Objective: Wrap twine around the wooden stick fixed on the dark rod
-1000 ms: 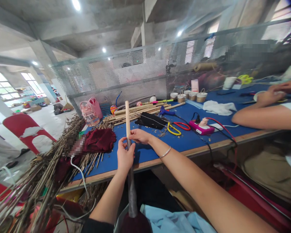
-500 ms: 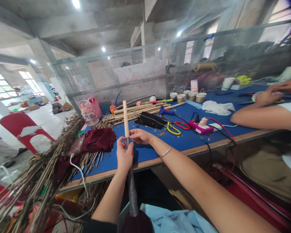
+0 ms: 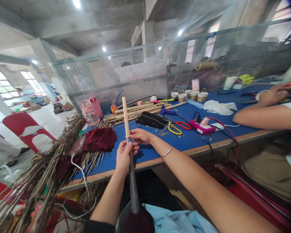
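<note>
A pale wooden stick (image 3: 125, 118) with small holes stands nearly upright before me, leaning slightly left. Its lower length has a grey covering (image 3: 133, 187) that runs down to a dark red rounded end (image 3: 136, 223) at my lap. My left hand (image 3: 123, 155) is closed round the grey part just below the bare wood, its fingertips showing on the right side. Right where wood and grey covering meet, my right hand (image 3: 142, 136) pinches with thumb and forefinger against the stick's side; what lies between those fingertips is too small to make out.
On the blue table (image 3: 147, 153) lie dark red cloth (image 3: 100, 139), scissors with yellow and red handles (image 3: 175, 128), a blue glue gun (image 3: 167, 110), wooden sticks (image 3: 140, 111) and a magenta power strip (image 3: 202, 127). Dry stalks (image 3: 43, 181) spread over the left edge. A co-worker's arm (image 3: 264, 118) rests at right.
The stick has turned a little, showing more holes, and its top has shifted slightly left and up. My left fingers now reach further round it. My right hand stays at nearly the same spot.
</note>
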`<state>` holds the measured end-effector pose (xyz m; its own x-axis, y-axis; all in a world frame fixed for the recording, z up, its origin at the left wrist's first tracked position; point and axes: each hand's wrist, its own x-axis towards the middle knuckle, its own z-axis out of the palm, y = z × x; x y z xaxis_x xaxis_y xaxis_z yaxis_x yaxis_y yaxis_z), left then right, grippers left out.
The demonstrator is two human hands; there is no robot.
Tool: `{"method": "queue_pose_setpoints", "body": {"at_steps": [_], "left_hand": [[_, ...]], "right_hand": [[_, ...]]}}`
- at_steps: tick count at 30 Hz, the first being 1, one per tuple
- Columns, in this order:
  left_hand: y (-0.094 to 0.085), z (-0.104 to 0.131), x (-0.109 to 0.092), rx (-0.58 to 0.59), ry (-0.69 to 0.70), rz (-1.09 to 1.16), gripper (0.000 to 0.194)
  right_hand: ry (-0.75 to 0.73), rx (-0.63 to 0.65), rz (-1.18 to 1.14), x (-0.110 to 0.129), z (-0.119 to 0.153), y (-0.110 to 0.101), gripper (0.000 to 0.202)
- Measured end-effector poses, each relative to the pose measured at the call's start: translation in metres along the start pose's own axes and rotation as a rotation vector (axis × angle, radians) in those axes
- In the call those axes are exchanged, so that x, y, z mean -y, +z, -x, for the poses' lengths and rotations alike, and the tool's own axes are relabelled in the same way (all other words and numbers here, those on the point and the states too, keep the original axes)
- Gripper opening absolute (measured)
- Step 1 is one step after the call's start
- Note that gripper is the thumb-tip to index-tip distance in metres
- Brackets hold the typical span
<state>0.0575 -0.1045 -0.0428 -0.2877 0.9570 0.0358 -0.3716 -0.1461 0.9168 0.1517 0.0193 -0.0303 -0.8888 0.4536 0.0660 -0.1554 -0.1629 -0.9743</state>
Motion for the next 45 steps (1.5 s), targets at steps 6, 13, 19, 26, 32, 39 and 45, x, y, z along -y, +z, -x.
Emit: {"method": "queue_pose_setpoints", "body": {"at_steps": [6, 13, 19, 26, 32, 39, 45], "left_hand": [[-0.002, 0.004, 0.0, 0.058, 0.003, -0.173, 0.037], [0.012, -0.001, -0.006, -0.181, 0.152, -0.351, 0.036], [0.01, 0.001, -0.007, -0.132, 0.205, -0.208, 0.027], [0.008, 0.006, -0.008, -0.134, 0.194, -0.169, 0.03], [0.008, 0.006, -0.008, -0.137, 0.186, -0.163, 0.03], [0.007, 0.005, -0.005, -0.172, 0.202, -0.237, 0.034], [0.004, 0.006, -0.004, -0.231, 0.199, -0.372, 0.04]], "right_hand": [[-0.017, 0.033, 0.019, 0.001, 0.001, -0.001, 0.039], [-0.022, 0.036, 0.05, 0.004, 0.002, 0.002, 0.041], [-0.04, -0.059, -0.014, 0.007, 0.0, 0.0, 0.031], [-0.227, -0.578, 0.071, -0.006, -0.014, -0.021, 0.036], [-0.418, -1.007, 0.473, -0.001, -0.007, -0.036, 0.082], [-0.336, -0.452, 0.214, 0.009, 0.001, -0.01, 0.059], [0.044, 0.164, -0.058, 0.008, 0.008, 0.0, 0.051]]}}
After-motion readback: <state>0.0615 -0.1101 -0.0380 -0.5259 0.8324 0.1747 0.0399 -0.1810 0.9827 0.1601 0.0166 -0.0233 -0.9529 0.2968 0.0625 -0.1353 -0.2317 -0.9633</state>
